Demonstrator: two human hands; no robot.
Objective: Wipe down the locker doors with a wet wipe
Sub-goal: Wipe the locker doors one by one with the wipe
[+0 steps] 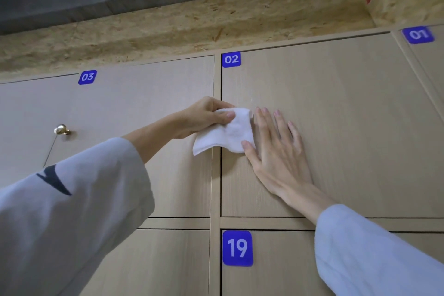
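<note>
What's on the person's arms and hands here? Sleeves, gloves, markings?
Both hands are bare: no gloves, rings or watch visible on the left hand or the right hand. Both arms wear loose pale grey-blue long sleeves; the left sleeve carries a dark angular marking, the right sleeve is plain.

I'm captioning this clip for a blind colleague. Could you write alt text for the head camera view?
A person's left hand grips a white wet wipe at the edge of locker door 02, while the right hand lies flat on that door, its thumb touching the wipe. Door 03 with a brass knob is left; door 19 below.
</note>
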